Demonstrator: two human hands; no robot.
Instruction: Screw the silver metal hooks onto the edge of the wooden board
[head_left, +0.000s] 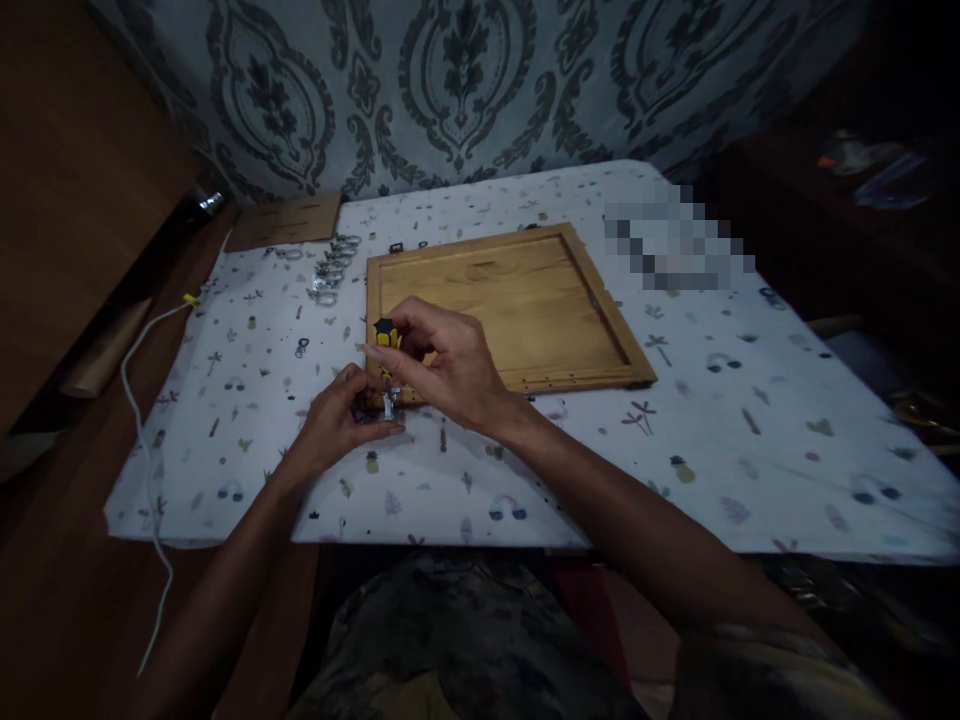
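- Two hands met over the near left corner of the wooden panel [510, 300]; the fingers of the right hand [454, 365] were pinched around the yellow-and-black handle of a screwdriver [385, 334], held upright with its lower end at a metal fitting [390, 403];
- the left hand [334, 420] had its fingers drawn in narrow around that fitting, thumb on the near side, against the panel's near edge;
- the framed panel lay flat on the surface [600, 480], its long near edge dotted with small dark marks to the right of the hands;
- left of the panel, a small loose piece [301, 347] lay alone; farther off, several metal clasps [334, 268] were grouped near a flat piece of cardboard [285, 220] at the far left corner;
- a white cable [142, 430] hung over the left side; its yellow tip [191, 299] rested near the edge;
- beyond the far edge stood a patterned backdrop [465, 80]; a pixelated patch hid something at the far right.
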